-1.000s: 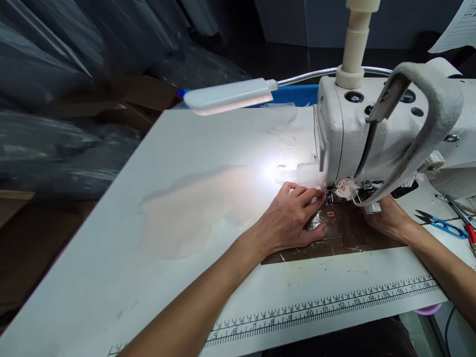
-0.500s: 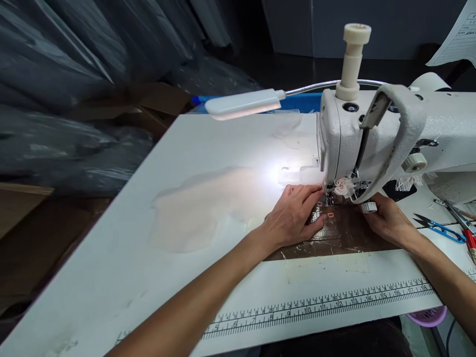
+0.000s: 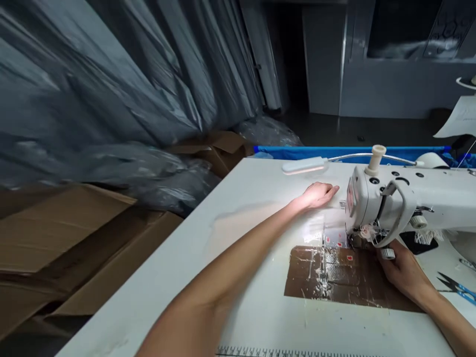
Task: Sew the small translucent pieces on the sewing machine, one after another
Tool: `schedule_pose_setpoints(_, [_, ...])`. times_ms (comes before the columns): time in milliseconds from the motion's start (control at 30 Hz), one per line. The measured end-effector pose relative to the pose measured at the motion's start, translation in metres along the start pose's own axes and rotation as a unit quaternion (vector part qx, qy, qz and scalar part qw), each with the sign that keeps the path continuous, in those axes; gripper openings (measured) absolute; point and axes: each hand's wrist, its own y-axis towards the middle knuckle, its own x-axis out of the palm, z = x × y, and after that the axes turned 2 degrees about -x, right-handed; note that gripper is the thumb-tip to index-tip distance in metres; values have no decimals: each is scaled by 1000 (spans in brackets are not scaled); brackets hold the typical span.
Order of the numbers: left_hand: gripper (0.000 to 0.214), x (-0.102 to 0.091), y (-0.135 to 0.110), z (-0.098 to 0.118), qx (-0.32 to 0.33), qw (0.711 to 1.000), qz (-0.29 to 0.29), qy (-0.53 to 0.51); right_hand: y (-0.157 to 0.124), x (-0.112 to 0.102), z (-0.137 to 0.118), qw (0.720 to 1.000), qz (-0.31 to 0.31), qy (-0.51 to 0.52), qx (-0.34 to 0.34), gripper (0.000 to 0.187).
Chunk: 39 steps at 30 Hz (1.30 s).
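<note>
My left hand [image 3: 318, 195] reaches over the white table just left of the sewing machine head [image 3: 362, 198], under the lamp's light. Its fingers stretch to the right, and I see nothing held in them. My right hand [image 3: 403, 270] lies at the right of the needle area, over the brown taped plate [image 3: 334, 277]. Its fingertips are hidden behind the white looped guard [image 3: 403, 213] and a knurled knob [image 3: 387, 254], so any grip there does not show. A pale ruffled flower [image 3: 367, 231] hangs beside the needle. Small red marks dot the plate.
A slim white lamp [image 3: 304, 165] on a bendable metal neck hangs over the table's far side. Blue-handled snips [image 3: 461, 287] lie at the right. A printed ruler [image 3: 282, 352] runs along the front edge. Cardboard boxes [image 3: 67, 233] and plastic-wrapped bundles [image 3: 167, 168] stand left.
My left hand has left the brown plate and moved away from me, beside the machine head. My right hand stays near the needle. The view has tilted up and shifted left.
</note>
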Motion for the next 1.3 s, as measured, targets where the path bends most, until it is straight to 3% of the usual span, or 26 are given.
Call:
schedule_pose_setpoints(167, [45,-8,13,-5,-73,997,-13,35,1,6,11,999,13,37,-3,23])
schedule_pose_setpoints(500, [36,-5,-31,50,-15,996,-38,81,0,4,11,1000,-13,18,-5,29])
schedule_pose_setpoints(667, [33,-1,-35,55,-15,995,-57,78,0,2,5,1000,16,2,-20,36])
schedule_pose_setpoints(833, [43,-13,-33,36,-84,994,-40,54,-1,2,12,995,-1,94,16,45])
schedule_pose_setpoints(967, [50,-34,-55,7,-157,987,-11,39,1,1,18,983,11,169,73,60])
schedule_pose_setpoints(1167, [56,-58,-103,-36,-243,970,20,18,0,5,24,987,9,135,87,63])
schedule_pose_setpoints(1300, [54,-58,-106,-43,-253,967,30,-11,0,6,25,993,7,94,67,52])
